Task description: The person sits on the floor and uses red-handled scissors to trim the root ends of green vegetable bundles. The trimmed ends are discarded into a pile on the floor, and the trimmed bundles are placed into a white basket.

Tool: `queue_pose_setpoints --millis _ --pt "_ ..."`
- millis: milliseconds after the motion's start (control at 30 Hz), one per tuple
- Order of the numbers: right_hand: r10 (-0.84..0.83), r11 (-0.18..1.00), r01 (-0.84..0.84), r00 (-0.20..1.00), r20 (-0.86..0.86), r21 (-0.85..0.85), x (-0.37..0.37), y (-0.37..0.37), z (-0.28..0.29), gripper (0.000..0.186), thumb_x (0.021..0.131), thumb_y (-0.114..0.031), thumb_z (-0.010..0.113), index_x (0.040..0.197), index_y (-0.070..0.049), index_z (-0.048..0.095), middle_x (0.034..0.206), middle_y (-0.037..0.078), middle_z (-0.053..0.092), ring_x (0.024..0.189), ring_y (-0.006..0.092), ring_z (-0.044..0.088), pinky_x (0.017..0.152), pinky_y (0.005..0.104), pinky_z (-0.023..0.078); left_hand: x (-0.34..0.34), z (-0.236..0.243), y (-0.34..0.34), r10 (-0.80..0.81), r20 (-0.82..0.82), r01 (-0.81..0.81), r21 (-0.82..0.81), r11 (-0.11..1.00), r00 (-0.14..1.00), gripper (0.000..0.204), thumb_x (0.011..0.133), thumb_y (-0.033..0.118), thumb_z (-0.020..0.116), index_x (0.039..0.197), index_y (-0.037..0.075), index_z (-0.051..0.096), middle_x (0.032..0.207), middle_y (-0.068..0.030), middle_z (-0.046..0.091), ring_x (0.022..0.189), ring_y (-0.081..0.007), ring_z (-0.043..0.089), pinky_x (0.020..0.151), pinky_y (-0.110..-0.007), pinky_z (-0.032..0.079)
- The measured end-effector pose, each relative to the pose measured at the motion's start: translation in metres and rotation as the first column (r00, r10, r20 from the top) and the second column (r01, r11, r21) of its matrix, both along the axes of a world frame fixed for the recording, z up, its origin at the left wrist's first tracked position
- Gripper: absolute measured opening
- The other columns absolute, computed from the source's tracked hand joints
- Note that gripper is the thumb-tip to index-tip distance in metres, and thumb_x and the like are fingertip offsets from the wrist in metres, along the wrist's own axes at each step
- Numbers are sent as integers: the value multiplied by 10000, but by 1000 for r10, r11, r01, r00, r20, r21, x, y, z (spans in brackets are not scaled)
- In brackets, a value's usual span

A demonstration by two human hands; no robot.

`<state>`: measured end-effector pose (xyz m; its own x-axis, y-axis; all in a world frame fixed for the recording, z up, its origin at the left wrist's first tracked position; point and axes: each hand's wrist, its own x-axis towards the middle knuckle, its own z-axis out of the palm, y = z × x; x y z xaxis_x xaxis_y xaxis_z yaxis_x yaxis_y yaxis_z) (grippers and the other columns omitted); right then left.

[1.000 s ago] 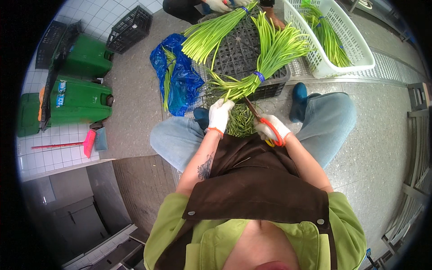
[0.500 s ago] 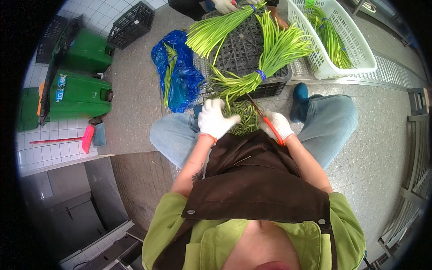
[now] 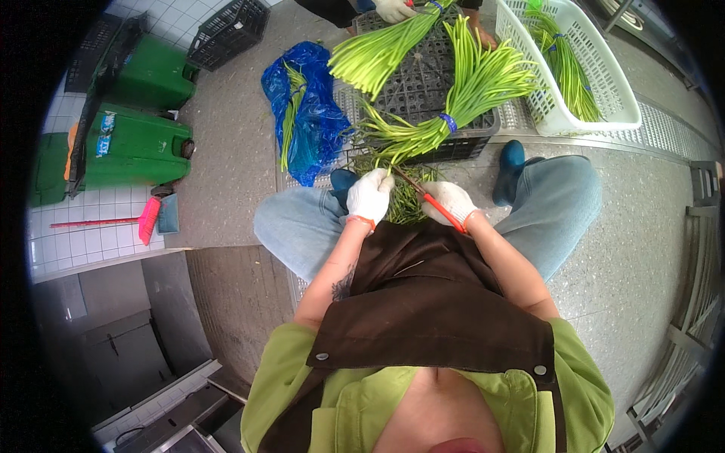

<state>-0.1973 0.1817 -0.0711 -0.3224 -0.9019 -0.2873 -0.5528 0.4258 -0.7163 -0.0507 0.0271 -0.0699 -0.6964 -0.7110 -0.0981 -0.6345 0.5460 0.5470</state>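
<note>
A bundle of green garlic scapes point(image 3: 483, 87), tied with a blue band, lies across an upturned black crate point(image 3: 464, 143), its cut ends pointing toward me. My left hand point(image 3: 370, 195), in a white glove, is closed at those ends, thumb and fingers pinching the stem tips. Gloved as well, my right hand point(image 3: 451, 202) grips scissors with orange-red handles point(image 3: 444, 213). Their blades reach left to the stem ends beside my left fingers. Beneath both hands is a heap of green trimmings point(image 3: 406, 208), partly hidden. A second bundle of scapes point(image 3: 381, 54) lies farther back on the crate.
A co-worker's gloved hand point(image 3: 394, 10) and bare hand point(image 3: 485, 39) are across the crate. To the right stands a white basket point(image 3: 633, 113) with a tied bundle inside. Scapes lie on a blue plastic bag point(image 3: 321, 128) at left; green bins point(image 3: 140, 147) and a pink broom point(image 3: 149, 220) are beyond.
My left hand has gone from spread fingers to a pinch at the stem ends. The scissors have swung left, their blades now at those ends.
</note>
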Motion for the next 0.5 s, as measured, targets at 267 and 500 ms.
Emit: queue_pose_setpoints --millis 267,500 --pt "-44 995 44 999 0 85 3 12 5 248 826 -279 590 935 -73 673 880 225 689 885 422 659 788 490 518 -29 -2 -30 23 -113 -31 -68 997 993 345 851 213 672 1185 142 626 1078 -166 679 990 -376 648 859 -468 509" --pt "-190 982 181 949 253 58 -3 21 -7 245 797 -269 605 946 -89 680 870 210 693 877 413 665 792 465 528 -31 -14 -22 -1 -4 1 19 1000 1000 341 810 329 724 1044 82 710 1005 -170 704 957 -383 657 813 -433 520"
